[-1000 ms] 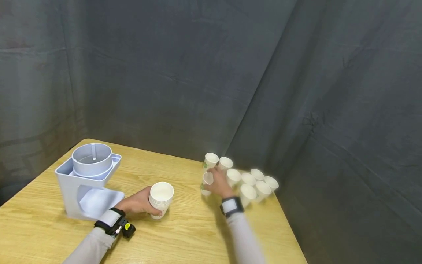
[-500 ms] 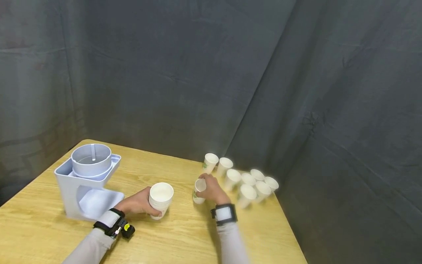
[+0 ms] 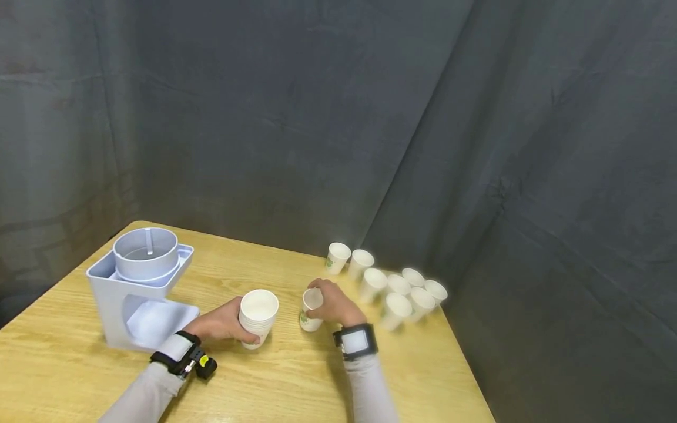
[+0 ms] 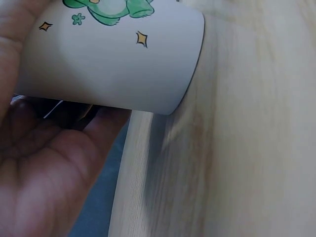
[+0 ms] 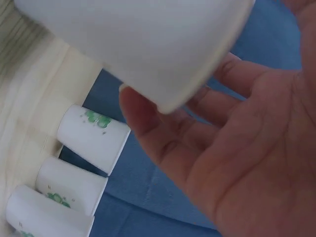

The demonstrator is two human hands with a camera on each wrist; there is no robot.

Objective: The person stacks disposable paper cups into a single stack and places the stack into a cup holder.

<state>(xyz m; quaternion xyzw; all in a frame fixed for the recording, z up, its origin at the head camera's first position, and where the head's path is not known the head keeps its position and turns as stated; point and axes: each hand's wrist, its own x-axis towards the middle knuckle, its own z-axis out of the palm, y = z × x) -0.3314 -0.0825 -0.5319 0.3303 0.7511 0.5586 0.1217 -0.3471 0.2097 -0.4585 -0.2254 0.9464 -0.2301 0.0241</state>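
Observation:
My left hand grips a nested stack of white paper cups near the middle of the table. Several rims show one below another. In the left wrist view the lowest cup carries a green cartoon print and small orange stars, with its base close to the wood. My right hand holds a single paper cup upright by its upper part, a short gap to the right of the stack. Seen from the right wrist, fingers touch this cup near its rim.
Several more white paper cups stand upright in a loose group toward the table's back right edge. At the left is a pale blue-grey stand with a round bowl on top. Dark curtains hang behind the wooden table.
My right hand has carried the single cup leftward and a little nearer to me, away from the group and toward the stack. The left hand and its stack have stayed in place.

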